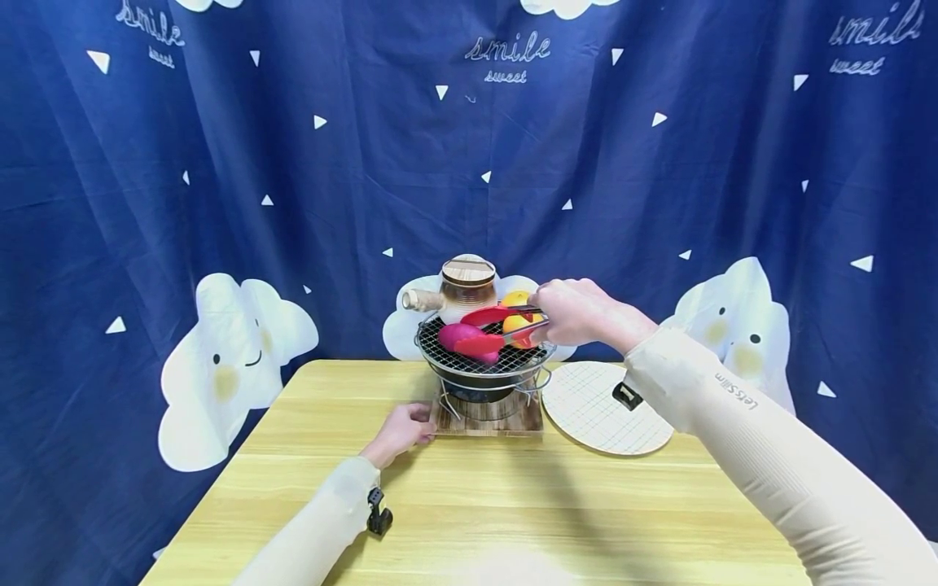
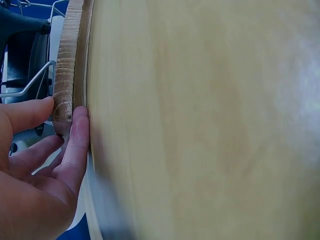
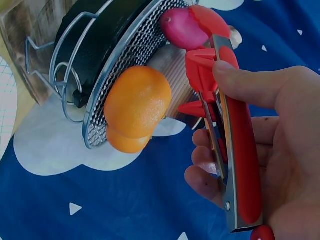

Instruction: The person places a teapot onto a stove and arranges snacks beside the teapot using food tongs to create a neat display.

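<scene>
My right hand [image 1: 575, 313] grips red-tipped metal tongs [image 3: 242, 150] above the small round grill. The tongs' red ends lie at a purple-pink, sweet-potato-like item [image 1: 453, 334] on the wire mesh [image 1: 476, 369]; I cannot tell whether they squeeze it. Two oranges [image 3: 137, 100] sit on the mesh near that hand. Low at the left, my left hand [image 1: 403, 426] pinches the front left corner of the brown wooden board [image 1: 493, 426] under the grill. Its thumb [image 2: 35, 112] is on the board's upper side, with fingers at the side and underneath.
Behind the mesh, a side-handled pot [image 1: 460, 311] with a wooden lid rises above the grill. A round, grid-patterned mat [image 1: 593, 407] lies to the right on the wooden table [image 1: 469, 496]. A blue curtain [image 1: 352, 163] hangs behind the table.
</scene>
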`<state>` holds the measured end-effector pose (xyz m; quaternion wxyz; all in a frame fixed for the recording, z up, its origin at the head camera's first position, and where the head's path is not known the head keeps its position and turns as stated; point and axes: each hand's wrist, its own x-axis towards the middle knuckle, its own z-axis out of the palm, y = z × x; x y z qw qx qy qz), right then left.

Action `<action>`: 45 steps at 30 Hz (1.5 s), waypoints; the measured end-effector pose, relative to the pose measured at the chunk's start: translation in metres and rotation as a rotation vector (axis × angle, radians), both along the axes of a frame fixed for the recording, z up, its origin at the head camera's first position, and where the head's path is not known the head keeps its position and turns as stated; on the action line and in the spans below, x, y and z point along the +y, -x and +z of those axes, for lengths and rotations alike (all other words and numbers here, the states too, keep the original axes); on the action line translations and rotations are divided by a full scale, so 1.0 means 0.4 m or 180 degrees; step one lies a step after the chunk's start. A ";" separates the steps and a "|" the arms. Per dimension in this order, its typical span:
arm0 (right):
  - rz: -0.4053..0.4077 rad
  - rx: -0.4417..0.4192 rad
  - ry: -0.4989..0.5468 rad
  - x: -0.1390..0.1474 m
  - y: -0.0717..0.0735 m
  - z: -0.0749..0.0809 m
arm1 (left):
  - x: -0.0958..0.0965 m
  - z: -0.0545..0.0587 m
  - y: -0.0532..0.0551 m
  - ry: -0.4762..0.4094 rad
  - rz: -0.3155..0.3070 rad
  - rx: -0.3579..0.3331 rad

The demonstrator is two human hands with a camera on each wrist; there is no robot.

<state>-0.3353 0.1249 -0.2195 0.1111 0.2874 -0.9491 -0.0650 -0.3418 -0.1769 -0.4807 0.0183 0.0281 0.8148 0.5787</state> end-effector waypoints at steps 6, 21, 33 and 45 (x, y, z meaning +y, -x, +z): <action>0.0022 -0.0016 0.0025 -0.004 -0.001 -0.001 | 0.001 0.000 0.002 -0.0042 -0.0008 -0.0030; 0.0046 0.0066 0.0049 0.009 0.001 -0.010 | 0.003 -0.003 -0.003 -0.0013 0.0004 0.0023; 0.0071 0.0201 0.0054 0.015 0.001 -0.013 | 0.000 -0.005 -0.002 -0.0010 0.0007 0.0007; -0.0033 0.0159 0.0016 0.014 0.005 -0.015 | 0.001 -0.005 -0.002 0.0046 0.0023 0.0006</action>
